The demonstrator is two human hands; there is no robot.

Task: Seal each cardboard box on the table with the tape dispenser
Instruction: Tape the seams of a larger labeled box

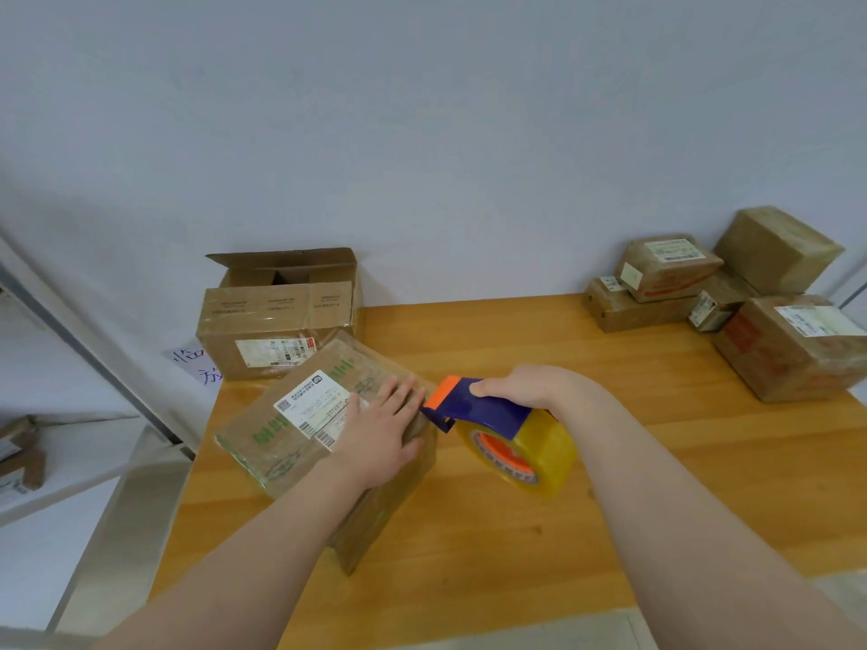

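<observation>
A flat cardboard box [291, 433] with a white shipping label and green print lies at the left of the wooden table [657, 462]. My left hand [382, 431] presses flat on its top near the right edge, fingers spread. My right hand [530, 389] grips the blue and orange tape dispenser [488, 415], which carries a roll of clear yellowish tape [530, 457]. The dispenser's orange nose touches the box's right edge, beside my left fingertips. Behind it stands a bigger cardboard box [277, 321] with its top flaps open.
A pile of several closed cardboard boxes [732, 297] fills the table's back right corner. A white wall runs along the back. A paper note with blue writing [194, 365] hangs at the left, and a metal shelf frame [94, 358] stands beyond the table's left edge.
</observation>
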